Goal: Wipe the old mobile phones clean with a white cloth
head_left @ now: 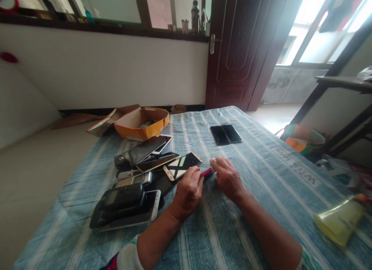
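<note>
My left hand (188,190) is closed around one end of a slim pink mobile phone (206,172), which shows mostly edge-on with a dark side below. At its other end, my right hand (229,179) pinches a small wad of white tissue (213,164) against the phone. The fingers hide much of both. Just beyond my left hand lies a gold-framed phone (186,165) with a reflective screen. Left of it spreads a loose pile of several phones, among them a silver keypad phone (135,178) and a thick black device (123,196) on top of a large white-edged phone (155,206).
Two black phones (226,134) lie side by side farther back on the striped tablecloth (192,126). An open orange cardboard box (142,126) stands at the back left. A yellowish translucent container (340,219) is near the right edge. Behind is a dark red door (238,49).
</note>
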### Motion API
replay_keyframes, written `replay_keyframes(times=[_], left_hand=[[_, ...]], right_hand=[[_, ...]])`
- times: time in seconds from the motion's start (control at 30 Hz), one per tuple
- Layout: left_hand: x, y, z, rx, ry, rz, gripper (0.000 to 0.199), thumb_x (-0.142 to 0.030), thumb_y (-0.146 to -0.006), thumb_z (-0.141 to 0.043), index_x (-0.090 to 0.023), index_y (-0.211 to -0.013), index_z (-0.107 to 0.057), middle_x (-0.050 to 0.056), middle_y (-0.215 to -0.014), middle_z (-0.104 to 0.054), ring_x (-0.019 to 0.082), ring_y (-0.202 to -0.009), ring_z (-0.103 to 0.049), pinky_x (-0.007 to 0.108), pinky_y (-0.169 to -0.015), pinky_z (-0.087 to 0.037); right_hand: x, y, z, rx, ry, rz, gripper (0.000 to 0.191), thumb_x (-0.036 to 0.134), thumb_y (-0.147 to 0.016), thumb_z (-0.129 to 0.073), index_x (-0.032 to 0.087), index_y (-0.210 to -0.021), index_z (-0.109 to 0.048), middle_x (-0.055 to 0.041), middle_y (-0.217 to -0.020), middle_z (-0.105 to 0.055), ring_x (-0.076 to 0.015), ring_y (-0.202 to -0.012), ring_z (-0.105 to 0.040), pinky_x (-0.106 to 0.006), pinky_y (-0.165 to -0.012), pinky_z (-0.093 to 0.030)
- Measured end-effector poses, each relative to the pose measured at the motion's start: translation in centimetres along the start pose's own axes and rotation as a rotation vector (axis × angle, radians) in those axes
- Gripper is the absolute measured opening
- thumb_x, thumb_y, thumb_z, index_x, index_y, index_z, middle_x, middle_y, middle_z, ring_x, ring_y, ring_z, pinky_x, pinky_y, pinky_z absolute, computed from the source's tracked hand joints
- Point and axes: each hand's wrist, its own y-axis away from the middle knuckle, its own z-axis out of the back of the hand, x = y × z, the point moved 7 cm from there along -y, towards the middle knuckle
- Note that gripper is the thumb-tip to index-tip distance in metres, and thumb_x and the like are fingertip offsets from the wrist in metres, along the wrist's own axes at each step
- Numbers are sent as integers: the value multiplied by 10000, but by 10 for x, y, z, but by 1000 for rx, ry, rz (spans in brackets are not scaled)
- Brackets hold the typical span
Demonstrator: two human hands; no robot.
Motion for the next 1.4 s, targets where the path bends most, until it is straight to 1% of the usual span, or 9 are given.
replay_keyframes(times=[0.1,0.3,0.47,0.67,0.87,1.03,1.17,1.3,1.4], left_hand=[[1,2,-1,-2,12,19,124,-120,-902,-455,-136,-934,-574,109,-957,-625,195,-885,-633,334,-810,-574],[-2,3,2,-42,8,8,125,-138,-920,-449,-148,-961,-567,108,-976,-632,191,-902,-647,320,-812,-581],[-8,1,2,-38,-19,-18,145,-145,-936,-419,-143,-939,-564,107,-945,-639,195,-876,-653,314,-776,-591],[-10,4,1,-41,-46,-47,160,-132,-938,-407,-129,-939,-567,110,-938,-636,196,-883,-648,315,-787,-591],[-2,6,-3,-26,-53,-58,161,-116,-932,-413,-121,-963,-571,114,-969,-629,197,-909,-644,315,-809,-587],[1,5,-3,-34,-70,-52,156,-117,-933,-417,-117,-952,-572,114,-952,-631,202,-901,-646,319,-812,-584],[0,3,-2,-24,-53,-52,168,-112,-937,-406,-119,-932,-574,109,-926,-632,193,-872,-649,314,-798,-585],[-1,4,-2,-23,-67,-57,157,-126,-932,-425,-115,-947,-581,111,-932,-637,202,-879,-653,319,-801,-588],[-1,6,-3,-38,-79,-65,163,-124,-923,-433,-102,-969,-588,124,-947,-641,210,-894,-654,324,-810,-590]], right_hand=[[-4,4,-1,-15,38,-18,314,79,-920,-364,136,-1061,-639,-106,-952,-624,-217,-971,-561,-372,-919,-501],[19,7,-4,-47,41,76,316,84,-920,-363,131,-1051,-647,-128,-1024,-633,-261,-1111,-528,-397,-947,-491],[22,8,-4,-47,34,88,318,91,-930,-355,133,-1071,-637,-125,-1052,-631,-261,-1147,-519,-404,-969,-480],[22,9,-2,-60,19,85,314,79,-924,-359,100,-1076,-633,-136,-1037,-634,-259,-1130,-529,-386,-984,-474],[20,8,-7,-42,20,64,346,68,-916,-341,128,-1085,-637,-127,-1064,-629,-253,-1149,-517,-390,-981,-479],[25,6,-7,-71,53,91,349,69,-921,-327,106,-1050,-649,-134,-1043,-634,-265,-1122,-528,-385,-950,-495],[30,5,-8,-53,43,126,320,93,-927,-355,123,-1066,-642,-120,-1066,-630,-252,-1101,-535,-378,-964,-485],[19,5,-7,-23,30,96,309,79,-913,-370,134,-1054,-639,-108,-1015,-633,-251,-1102,-530,-362,-960,-481],[3,4,-6,8,47,28,307,63,-895,-378,147,-1022,-645,-99,-943,-629,-243,-1025,-550,-370,-935,-490]])
